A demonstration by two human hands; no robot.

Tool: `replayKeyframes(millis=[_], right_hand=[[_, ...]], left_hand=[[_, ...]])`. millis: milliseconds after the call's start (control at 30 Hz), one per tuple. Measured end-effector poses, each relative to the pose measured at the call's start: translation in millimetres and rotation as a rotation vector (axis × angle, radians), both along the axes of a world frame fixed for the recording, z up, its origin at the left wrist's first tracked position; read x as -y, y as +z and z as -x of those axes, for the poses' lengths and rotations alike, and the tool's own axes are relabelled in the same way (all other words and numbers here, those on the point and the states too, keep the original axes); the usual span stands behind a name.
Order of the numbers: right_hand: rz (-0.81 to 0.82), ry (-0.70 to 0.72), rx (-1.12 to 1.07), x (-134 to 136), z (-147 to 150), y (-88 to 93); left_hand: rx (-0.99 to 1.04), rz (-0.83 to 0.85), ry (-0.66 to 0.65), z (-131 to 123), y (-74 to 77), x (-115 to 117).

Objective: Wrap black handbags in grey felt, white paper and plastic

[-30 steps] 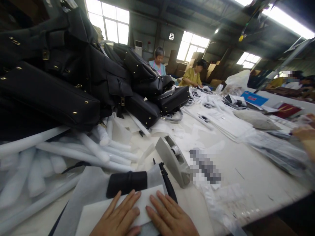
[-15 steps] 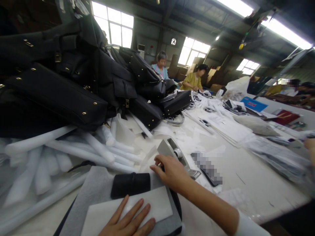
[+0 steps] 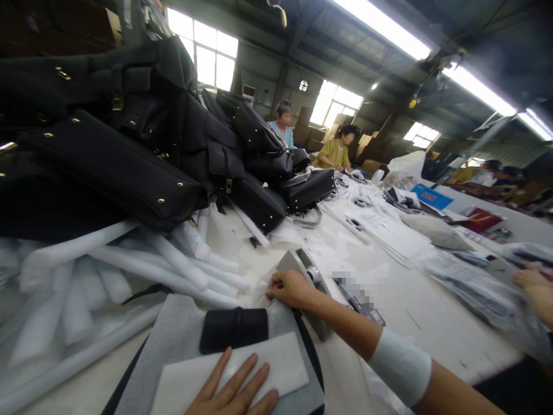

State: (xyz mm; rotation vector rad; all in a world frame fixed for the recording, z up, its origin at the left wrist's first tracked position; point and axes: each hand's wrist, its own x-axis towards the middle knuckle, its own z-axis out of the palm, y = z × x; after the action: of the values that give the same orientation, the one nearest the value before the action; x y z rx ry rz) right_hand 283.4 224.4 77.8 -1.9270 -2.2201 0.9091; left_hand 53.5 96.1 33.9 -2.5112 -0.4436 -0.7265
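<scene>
At the bottom centre of the frame, our left hand [image 3: 235,392] lies flat with fingers spread wide on the white pad [image 3: 287,363], which rests on the grey sheet [image 3: 173,334] just below the black flap [image 3: 216,334]. Our right hand [image 3: 289,288] reaches to the centre, fingers curled beside the dispenser [image 3: 288,259], and we cannot tell whether they have closed on anything. Around us on the counter [image 3: 432,328], white tubes [image 3: 151,265] fill the lower left, and black bags [image 3: 116,167] are heaped above them at the upper left.
</scene>
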Motion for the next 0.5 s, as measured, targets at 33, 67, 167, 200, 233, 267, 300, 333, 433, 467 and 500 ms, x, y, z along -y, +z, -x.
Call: replayKeyframes(millis=[33,67,167,200,233,267,300,333,433,467,500], right_hand=[[-0.011,0.003,-0.017,0.7,-2.4,0.6],[-0.021,0.007,-0.031,1.1,-4.2,1.4],[-0.034,0.016,-0.062,0.3,-7.6,4.0],[-0.031,0.018,-0.075,-0.5,-8.3,4.9],[-0.025,0.018,-0.09,-1.3,-8.9,5.7],[-0.015,0.017,-0.109,-2.2,-9.3,6.4],[-0.001,0.015,-0.13,-3.1,-9.3,7.1],[0.018,0.012,-0.154,-4.0,-9.0,7.6],[0.1,0.009,-0.238,-5.9,-6.2,8.6],[0.124,0.008,-0.269,-5.9,-5.3,8.8],[0.141,0.005,-0.3,-5.4,-4.8,8.9]], left_hand=[[0.013,-0.005,-0.005,-0.2,-1.0,0.2],[0.024,-0.006,-0.007,-0.3,-2.0,0.4],[0.027,-0.006,-0.004,0.6,-4.4,0.6],[0.021,-0.005,-0.003,1.1,-4.9,0.6],[0.017,-0.003,-0.001,1.7,-5.2,0.4],[0.017,-0.003,-0.001,2.2,-5.4,0.3],[0.02,-0.002,-0.001,2.5,-5.5,0.1],[0.025,0.002,0.0,2.8,-5.4,0.0],[0.047,0.012,0.006,2.4,-4.8,-0.1],[0.052,0.015,0.007,2.1,-4.5,-0.1],[0.053,0.016,0.01,1.9,-4.3,0.1]])
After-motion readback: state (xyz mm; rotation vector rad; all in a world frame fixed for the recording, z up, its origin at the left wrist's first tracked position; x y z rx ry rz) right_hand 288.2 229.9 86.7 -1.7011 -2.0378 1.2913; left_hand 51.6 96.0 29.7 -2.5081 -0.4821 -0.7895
